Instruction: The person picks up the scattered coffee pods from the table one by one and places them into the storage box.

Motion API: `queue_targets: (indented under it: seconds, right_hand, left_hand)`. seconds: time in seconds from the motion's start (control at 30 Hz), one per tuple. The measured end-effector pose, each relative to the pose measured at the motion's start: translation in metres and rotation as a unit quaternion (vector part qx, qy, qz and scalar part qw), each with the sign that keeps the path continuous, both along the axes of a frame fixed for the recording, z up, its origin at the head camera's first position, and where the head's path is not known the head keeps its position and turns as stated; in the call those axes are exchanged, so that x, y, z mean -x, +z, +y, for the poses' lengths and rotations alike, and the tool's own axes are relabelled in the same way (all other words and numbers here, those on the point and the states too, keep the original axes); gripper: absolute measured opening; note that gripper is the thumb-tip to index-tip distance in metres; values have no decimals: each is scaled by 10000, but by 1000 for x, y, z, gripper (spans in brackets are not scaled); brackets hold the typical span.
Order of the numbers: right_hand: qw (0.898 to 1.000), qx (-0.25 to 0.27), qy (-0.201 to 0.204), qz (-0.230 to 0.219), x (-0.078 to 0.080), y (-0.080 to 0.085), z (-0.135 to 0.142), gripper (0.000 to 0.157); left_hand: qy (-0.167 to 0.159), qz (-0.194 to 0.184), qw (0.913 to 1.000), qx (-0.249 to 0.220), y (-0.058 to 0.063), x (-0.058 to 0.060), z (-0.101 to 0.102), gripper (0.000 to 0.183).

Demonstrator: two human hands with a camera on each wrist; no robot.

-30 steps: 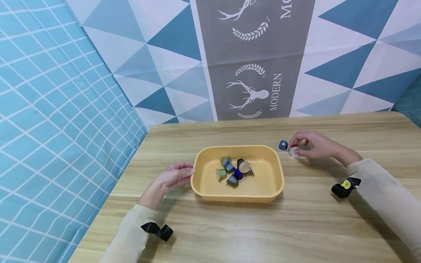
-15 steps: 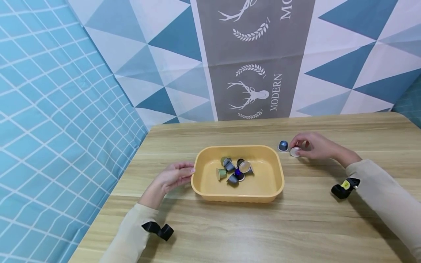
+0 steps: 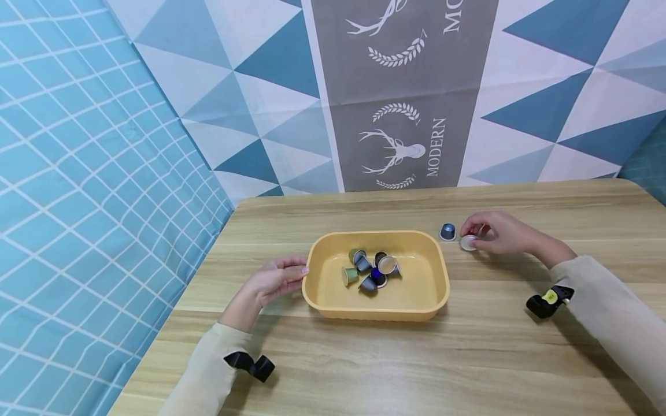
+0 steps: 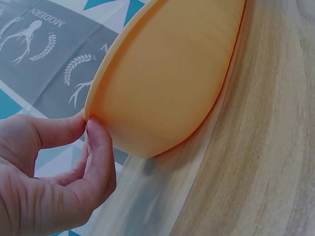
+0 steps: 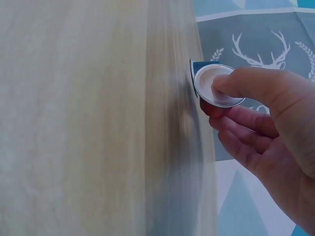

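My left hand (image 3: 274, 281) pinches the left rim of a yellow plastic tray (image 3: 374, 303) between thumb and fingers, as the left wrist view also shows. Inside the tray lie several coffee capsules, among them a green one (image 3: 350, 275), a dark blue one (image 3: 378, 276) and grey ones. Right of the tray, my right hand (image 3: 502, 233) pinches a red coffee capsule (image 5: 215, 109), thumb on its pale foil lid and fingers beneath. Beside it a blue coffee capsule (image 3: 447, 231) stands lid-down on the table; the right wrist view shows it partly hidden behind the red one.
The wooden table (image 3: 395, 370) runs back to a patterned cloth wall (image 3: 400, 92). A blue checked curtain (image 3: 93, 190) hangs along the left side. Black wrist mounts sit on the left sleeve (image 3: 200, 370) and the right sleeve (image 3: 614, 318).
My right hand has shifted slightly right and toward me with the capsule, widening the gap from the blue one. The left hand and tray look the same.
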State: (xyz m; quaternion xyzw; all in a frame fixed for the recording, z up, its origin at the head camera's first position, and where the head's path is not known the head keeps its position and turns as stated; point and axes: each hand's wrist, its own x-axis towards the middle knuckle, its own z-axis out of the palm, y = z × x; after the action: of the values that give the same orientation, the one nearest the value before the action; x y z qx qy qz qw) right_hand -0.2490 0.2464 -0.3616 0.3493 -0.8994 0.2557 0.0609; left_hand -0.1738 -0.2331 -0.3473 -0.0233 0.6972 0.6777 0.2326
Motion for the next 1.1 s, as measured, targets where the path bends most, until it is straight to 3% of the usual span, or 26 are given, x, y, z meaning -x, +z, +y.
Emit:
queue_targets:
  seconds: [0.3, 0.7, 1.1]
  right_hand:
    - [9995, -55, 0, 310, -4, 4, -3, 24]
    - [9916, 224, 198, 1262, -9, 4, -9, 27]
    - [9886, 182, 99, 1492, -16, 12, -16, 26]
  left_hand:
    - [-22, 19, 10000, -60, 0, 1, 1, 43]
    - [-32, 38, 10000, -41, -1, 0, 0, 39]
    - [-61, 72, 9999, -72, -1, -1, 0, 40]
